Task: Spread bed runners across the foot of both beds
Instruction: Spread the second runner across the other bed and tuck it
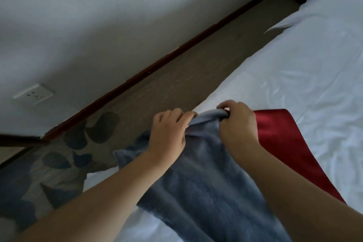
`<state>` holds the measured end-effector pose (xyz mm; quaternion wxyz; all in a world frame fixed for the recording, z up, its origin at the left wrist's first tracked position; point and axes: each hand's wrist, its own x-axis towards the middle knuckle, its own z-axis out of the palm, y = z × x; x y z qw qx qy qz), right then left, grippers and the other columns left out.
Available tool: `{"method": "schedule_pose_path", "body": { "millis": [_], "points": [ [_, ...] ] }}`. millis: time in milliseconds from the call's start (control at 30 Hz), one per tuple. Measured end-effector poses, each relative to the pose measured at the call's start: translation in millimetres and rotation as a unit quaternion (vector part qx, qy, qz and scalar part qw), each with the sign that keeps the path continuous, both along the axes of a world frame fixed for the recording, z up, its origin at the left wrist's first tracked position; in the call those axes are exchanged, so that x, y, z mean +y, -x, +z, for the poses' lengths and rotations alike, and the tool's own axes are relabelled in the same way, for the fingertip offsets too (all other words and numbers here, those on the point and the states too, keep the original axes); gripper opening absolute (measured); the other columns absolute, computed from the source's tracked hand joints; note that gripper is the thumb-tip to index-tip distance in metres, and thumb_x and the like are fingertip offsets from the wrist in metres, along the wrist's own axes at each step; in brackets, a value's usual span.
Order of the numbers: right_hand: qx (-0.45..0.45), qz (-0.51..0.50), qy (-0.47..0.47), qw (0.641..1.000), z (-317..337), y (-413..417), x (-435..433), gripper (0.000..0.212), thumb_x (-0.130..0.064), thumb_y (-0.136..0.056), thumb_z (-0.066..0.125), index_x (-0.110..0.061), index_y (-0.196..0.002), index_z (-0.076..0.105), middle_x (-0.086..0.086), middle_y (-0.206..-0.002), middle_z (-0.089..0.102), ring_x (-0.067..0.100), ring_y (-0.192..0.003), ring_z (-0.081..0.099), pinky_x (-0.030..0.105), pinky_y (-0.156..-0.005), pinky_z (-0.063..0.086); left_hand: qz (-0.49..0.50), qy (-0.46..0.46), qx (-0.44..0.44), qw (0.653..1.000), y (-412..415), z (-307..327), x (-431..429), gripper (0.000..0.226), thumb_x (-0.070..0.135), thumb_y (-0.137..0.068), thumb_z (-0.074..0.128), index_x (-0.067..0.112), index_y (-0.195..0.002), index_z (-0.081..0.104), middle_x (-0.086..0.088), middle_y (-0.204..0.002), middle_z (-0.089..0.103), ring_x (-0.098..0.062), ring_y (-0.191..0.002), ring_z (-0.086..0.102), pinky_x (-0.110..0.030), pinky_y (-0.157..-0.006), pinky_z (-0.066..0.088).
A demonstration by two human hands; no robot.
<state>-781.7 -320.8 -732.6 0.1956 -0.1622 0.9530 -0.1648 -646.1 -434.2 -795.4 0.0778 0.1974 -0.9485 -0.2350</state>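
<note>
The left hand (168, 135) is fisted on the runner's (206, 182) far hem at 9 o'clock; the right hand (238, 124) pinches the same hem at 3 o'clock. Both forearms reach forward, wrists bent down. The blue runner lies over the bed's (294, 76) near edge, its red lining (279, 139) showing at 3 o'clock. Spreading is under way; next, I judge, the hem needs drawing flat across.

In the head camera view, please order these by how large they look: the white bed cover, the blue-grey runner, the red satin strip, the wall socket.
1. white bed cover
2. blue-grey runner, partly hidden by both arms
3. red satin strip
4. wall socket

The runner is nearest the camera, so it looks larger than it really is.
</note>
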Motion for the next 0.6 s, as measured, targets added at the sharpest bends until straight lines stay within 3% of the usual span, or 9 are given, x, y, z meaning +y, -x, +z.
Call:
{"method": "schedule_pose_path", "body": {
  "millis": [100,200,267,300,333,367,400,500,600],
  "points": [
    [0.105,0.014,0.177,0.978,11.4,1.5,-22.9,0.039,0.002,-0.088,0.049,-0.028,-0.108,0.064,-0.006,-0.108,0.052,0.005,-0.086,0.054,0.012,-0.074,0.043,0.085,-0.008,0.091,0.992,2.6,8.7,-14.5,0.049,0.005,-0.091,0.063,0.027,-0.134,0.055,0.003,-0.103,0.060,-0.016,-0.095,0.056,-0.039,-0.093,0.044],
    [0.151,0.109,0.225,0.956,6.5,-1.2,-47.1,0.025,-0.014,-0.098,0.055,-0.024,-0.118,0.066,-0.002,-0.112,0.053,0.010,-0.092,0.054,0.018,-0.079,0.047,0.141,0.003,0.103,0.985,5.0,12.5,-32.2,0.065,-0.003,-0.085,0.064,0.025,-0.142,0.051,-0.004,-0.113,0.058,-0.022,-0.103,0.055,-0.043,-0.095,0.044],
    [0.115,0.181,0.142,0.966,-8.5,-7.7,-52.9,0.023,-0.024,-0.100,0.056,-0.025,-0.120,0.068,-0.003,-0.117,0.053,0.019,-0.104,0.054,0.030,-0.092,0.048,0.150,-0.001,0.040,0.988,-2.5,8.4,-38.9,0.084,-0.003,-0.080,0.066,0.030,-0.152,0.040,-0.012,-0.134,0.051,-0.029,-0.124,0.051,-0.051,-0.102,0.044],
    [0.092,0.217,0.061,0.970,-18.9,-13.1,-50.7,0.026,-0.028,-0.101,0.055,-0.031,-0.124,0.066,-0.004,-0.130,0.050,0.026,-0.120,0.049,0.039,-0.109,0.040,0.150,-0.013,-0.008,0.989,-8.8,4.6,-38.7,0.091,0.002,-0.080,0.067,0.035,-0.157,0.031,-0.015,-0.149,0.041,-0.033,-0.137,0.042,-0.054,-0.108,0.040],
    [0.067,0.245,-0.021,0.967,-29.7,-19.0,-44.6,0.032,-0.033,-0.101,0.051,-0.037,-0.132,0.059,-0.005,-0.147,0.040,0.031,-0.138,0.035,0.049,-0.122,0.019,0.144,-0.029,-0.057,0.988,-16.8,-1.5,-35.9,0.094,0.011,-0.083,0.068,0.040,-0.159,0.020,-0.015,-0.160,0.027,-0.034,-0.146,0.031,-0.056,-0.114,0.034],
    [0.045,0.265,-0.084,0.960,-40.9,-24.5,-35.1,0.039,-0.039,-0.103,0.045,-0.043,-0.141,0.049,-0.007,-0.161,0.023,0.034,-0.150,0.015,0.057,-0.122,-0.003,0.126,-0.049,-0.101,0.986,-25.8,-9.2,-30.5,0.093,0.021,-0.088,0.066,0.044,-0.160,0.011,-0.014,-0.167,0.013,-0.034,-0.152,0.020,-0.057,-0.119,0.028],
    [0.037,0.280,-0.120,0.952,-50.7,-29.8,-23.5,0.043,-0.044,-0.104,0.036,-0.045,-0.147,0.039,-0.009,-0.167,0.008,0.033,-0.153,-0.003,0.059,-0.118,-0.014,0.096,-0.072,-0.134,0.984,-35.4,-17.2,-23.3,0.086,0.032,-0.094,0.059,0.048,-0.160,0.007,-0.010,-0.170,0.004,-0.032,-0.154,0.012,-0.057,-0.122,0.022],
    [0.071,0.280,-0.116,0.950,-64.6,-47.2,12.6,0.051,-0.051,-0.104,0.017,-0.044,-0.151,0.033,-0.007,-0.168,0.007,0.022,-0.154,-0.014,0.055,-0.121,-0.014,0.009,-0.173,-0.161,0.972,-57.7,-32.3,-3.1,0.058,0.059,-0.101,0.029,0.049,-0.158,0.017,0.005,-0.171,0.012,-0.018,-0.154,0.017,-0.052,-0.125,0.019],
    [0.080,0.236,-0.074,0.966,-64.8,-62.2,43.6,0.052,-0.053,-0.104,0.016,-0.044,-0.155,0.023,-0.007,-0.168,0.004,0.017,-0.154,-0.013,0.048,-0.124,-0.007,-0.024,-0.189,-0.139,0.972,-60.9,-30.1,-0.8,0.070,0.072,-0.096,0.025,0.041,-0.159,0.022,0.010,-0.166,0.027,-0.009,-0.148,0.031,-0.048,-0.121,0.029]
  ]
}}
